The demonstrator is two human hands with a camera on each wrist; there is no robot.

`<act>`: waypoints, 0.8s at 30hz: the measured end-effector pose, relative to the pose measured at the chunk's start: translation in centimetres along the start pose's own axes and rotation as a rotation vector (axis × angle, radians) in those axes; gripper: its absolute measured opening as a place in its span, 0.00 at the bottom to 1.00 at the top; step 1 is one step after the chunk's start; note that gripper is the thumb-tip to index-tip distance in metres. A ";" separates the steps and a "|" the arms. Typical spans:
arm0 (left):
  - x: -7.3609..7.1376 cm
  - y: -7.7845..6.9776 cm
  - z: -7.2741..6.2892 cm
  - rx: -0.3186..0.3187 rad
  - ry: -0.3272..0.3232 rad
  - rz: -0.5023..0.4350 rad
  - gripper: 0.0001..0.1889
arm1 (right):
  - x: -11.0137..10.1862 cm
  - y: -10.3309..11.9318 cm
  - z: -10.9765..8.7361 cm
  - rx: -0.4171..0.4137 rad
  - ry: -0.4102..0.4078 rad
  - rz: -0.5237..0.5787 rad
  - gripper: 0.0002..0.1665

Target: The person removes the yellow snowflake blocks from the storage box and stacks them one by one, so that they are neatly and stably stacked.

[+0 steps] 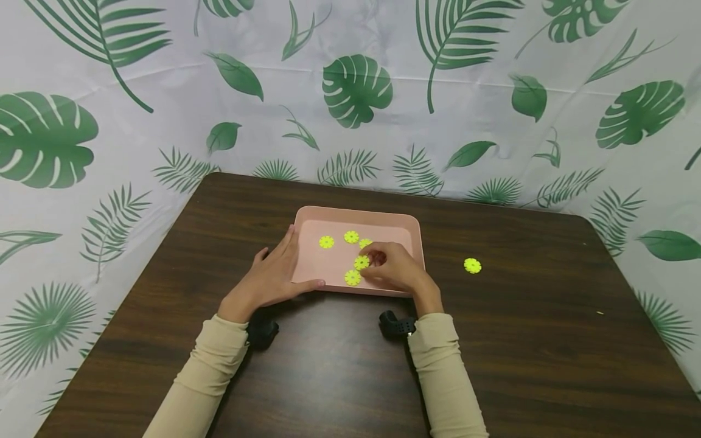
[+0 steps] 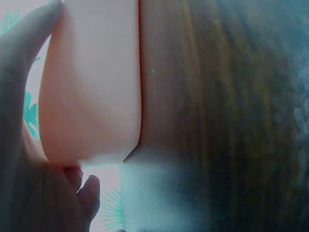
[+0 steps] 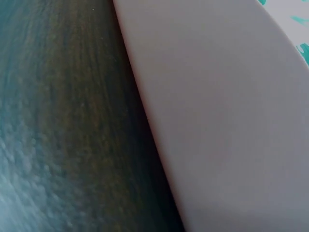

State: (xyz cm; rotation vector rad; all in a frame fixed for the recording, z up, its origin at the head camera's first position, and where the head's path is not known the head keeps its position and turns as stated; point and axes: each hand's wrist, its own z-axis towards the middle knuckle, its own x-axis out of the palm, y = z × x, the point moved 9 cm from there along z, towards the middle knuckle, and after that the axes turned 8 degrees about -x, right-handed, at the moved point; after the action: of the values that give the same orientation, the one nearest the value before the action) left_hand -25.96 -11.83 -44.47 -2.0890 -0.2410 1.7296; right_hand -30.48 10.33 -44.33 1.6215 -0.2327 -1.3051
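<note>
A shallow pink tray (image 1: 317, 267) sits on the table, its front wall (image 2: 96, 87) filling much of the left wrist view. My left hand (image 1: 274, 277) rests around the tray's front left corner, fingers extended along the left side and thumb along the front rim. Over the tray's right half, my right hand (image 1: 400, 266) pinches a yellow notched disc (image 1: 361, 262) between thumb and fingers. Just below it lies another disc (image 1: 353, 278) in the tray. Two more, one left (image 1: 326, 242) and one centre (image 1: 351, 236), lie farther back, and a further disc (image 1: 366, 243) is partly covered by the right hand.
One yellow disc (image 1: 472, 266) lies on the dark wooden table (image 1: 537, 340) to the right of the tray. A tiny yellow sliver (image 1: 599, 312) is farther right. Behind the table hangs a white leaf-patterned cloth (image 1: 306, 121). The right wrist view shows only tray wall, table and cloth.
</note>
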 end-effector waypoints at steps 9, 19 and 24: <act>-0.2 -0.2 -0.2 0.004 -0.010 0.005 0.64 | -1.7 0.6 -0.1 -0.061 -0.113 0.012 0.19; -0.2 -0.2 -0.2 0.010 -0.010 -0.006 0.64 | -4.8 1.0 -1.7 -0.084 -0.202 0.027 0.19; -0.2 -0.3 -0.3 0.011 -0.006 -0.015 0.64 | -6.5 0.7 -3.0 -0.069 -0.265 0.005 0.18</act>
State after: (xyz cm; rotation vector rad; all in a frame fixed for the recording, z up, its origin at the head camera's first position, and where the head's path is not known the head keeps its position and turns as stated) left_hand -25.68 -11.71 -44.10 -2.0699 -0.2477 1.7246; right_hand -30.38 16.04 -39.96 1.3879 -0.3485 -1.5073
